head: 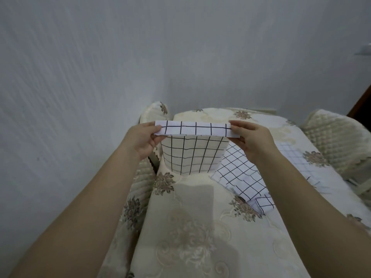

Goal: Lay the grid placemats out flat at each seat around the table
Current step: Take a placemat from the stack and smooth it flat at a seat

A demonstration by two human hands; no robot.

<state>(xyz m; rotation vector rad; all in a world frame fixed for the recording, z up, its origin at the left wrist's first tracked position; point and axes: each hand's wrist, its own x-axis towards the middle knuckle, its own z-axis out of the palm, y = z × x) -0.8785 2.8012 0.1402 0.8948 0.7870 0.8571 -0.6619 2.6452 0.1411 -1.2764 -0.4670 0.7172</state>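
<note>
I hold a white placemat with a black grid (192, 155) up above the far half of the table (200, 237). My left hand (142, 137) pinches its top left corner and my right hand (253, 139) pinches its top right corner. The top edge is folded over toward me and the rest hangs down, its lower edge close to the tablecloth. A second grid placemat (241, 177) lies crumpled on the table to the right, partly under my right forearm. A third grid placemat (293, 159) lies further right.
The table wears a cream cloth with brown flower patterns. Quilted cream chair covers stand at the far left (154, 111), the left side (140, 177) and the right (337, 135). A grey wall is close behind and to the left.
</note>
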